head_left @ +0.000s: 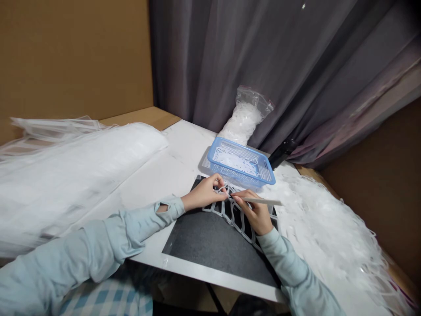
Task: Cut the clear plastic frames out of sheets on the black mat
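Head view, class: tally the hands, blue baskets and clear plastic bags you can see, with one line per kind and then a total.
Hands: 2 (left hand, right hand)
Blue plastic basket: 1
Clear plastic bag: 1
Total: 4

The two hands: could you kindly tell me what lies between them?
In the head view, a white plastic mesh strip lies between the left hand and right hand.

Head-worn camera, looking forward and down, close above the left hand point(203, 192) and right hand point(254, 213), facing a grey curtain point(230, 57)
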Available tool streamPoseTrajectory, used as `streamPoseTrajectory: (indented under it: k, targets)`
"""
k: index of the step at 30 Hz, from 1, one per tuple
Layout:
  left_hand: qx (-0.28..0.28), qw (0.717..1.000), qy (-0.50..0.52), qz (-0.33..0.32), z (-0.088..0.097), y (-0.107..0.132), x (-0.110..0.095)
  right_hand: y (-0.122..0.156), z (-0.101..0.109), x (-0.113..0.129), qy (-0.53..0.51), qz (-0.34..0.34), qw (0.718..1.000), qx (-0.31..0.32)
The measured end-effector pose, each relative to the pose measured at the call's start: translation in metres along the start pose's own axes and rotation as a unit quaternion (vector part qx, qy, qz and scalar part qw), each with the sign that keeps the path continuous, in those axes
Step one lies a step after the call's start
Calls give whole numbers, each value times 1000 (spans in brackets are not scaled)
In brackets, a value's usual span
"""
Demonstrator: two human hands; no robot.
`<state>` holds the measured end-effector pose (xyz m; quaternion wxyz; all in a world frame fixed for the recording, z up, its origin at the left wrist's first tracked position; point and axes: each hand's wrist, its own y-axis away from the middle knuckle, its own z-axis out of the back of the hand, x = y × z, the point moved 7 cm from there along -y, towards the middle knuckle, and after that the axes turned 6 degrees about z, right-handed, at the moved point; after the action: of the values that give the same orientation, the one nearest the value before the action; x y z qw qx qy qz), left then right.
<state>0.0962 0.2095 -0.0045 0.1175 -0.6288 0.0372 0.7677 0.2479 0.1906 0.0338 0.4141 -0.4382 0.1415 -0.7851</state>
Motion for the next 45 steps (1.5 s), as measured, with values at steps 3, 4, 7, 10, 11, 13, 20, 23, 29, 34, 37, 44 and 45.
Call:
streamPoseTrajectory:
  k: [3, 4, 7, 10, 11, 13, 20, 23, 29, 34, 37, 44, 45]
  targets:
    - [-4, 1000, -4, 8, 0, 0, 1, 1, 1, -1, 2, -1, 1000, -9]
    - [-5, 1000, -4, 9, 0, 0, 1, 1, 2, -2, 3, -1, 1000, -11]
    - [-7, 1000, -1, 11, 0, 0, 1, 1, 2, -2, 3, 1, 1000, -10]
    - [-4, 1000, 7, 17, 0, 0, 1, 0, 0, 0, 7, 8, 1000, 4]
    - [-2, 1000, 10, 18, -1, 0, 2, 0, -2, 1, 10, 11, 1000, 11]
    - [-1, 1000, 12, 18, 0, 0, 2, -1, -5, 2, 11, 17, 999, 30]
    - [-3, 1000, 0, 30, 2, 0, 2, 1, -8, 2, 7, 12, 999, 40]
    - [-5, 999, -8, 37, 2, 1, 1, 0, -7, 2, 1, 10, 999, 33]
    - [2, 999, 6, 48, -1, -1, 6, -1, -7, 4, 5, 16, 999, 28]
    - [24, 997, 18, 68, -3, -3, 12, 2, -7, 5, 7, 20, 1000, 17]
    - [39, 996, 26, 76, -4, -3, 10, 3, -7, 5, 10, 21, 1000, 11]
    - [56, 995, 33, 80, -6, -2, 7, 5, -7, 0, -1, -9, 1000, -4]
    - [59, 994, 35, 81, -6, -2, 7, 6, -7, -3, -8, -24, 1000, -8]
